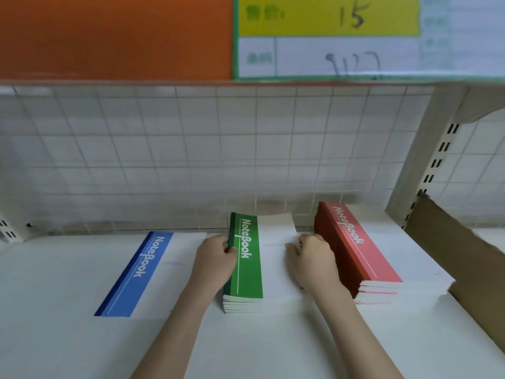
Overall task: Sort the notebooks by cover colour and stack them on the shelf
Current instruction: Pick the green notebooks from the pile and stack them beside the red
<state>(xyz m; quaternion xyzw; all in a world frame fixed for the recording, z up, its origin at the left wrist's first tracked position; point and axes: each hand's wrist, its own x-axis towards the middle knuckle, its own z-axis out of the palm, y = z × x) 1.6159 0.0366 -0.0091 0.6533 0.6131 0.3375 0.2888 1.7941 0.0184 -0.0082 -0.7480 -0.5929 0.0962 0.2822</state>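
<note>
Both hands' grip (216, 258) (308, 258), green stack (247, 269) lengthwise front-to-back

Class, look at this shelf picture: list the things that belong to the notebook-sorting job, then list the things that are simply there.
Part of the job:
green notebook stack, gripped by the left hand and the right hand
red notebook stack
blue notebook
shelf

Just there:
cardboard sheet
price sign
wire grid back panel

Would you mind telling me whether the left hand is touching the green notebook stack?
Touching. The head view shows the left hand gripping the spine edge of the green notebook stack, thumb on the top cover, with no gap between them.
</note>
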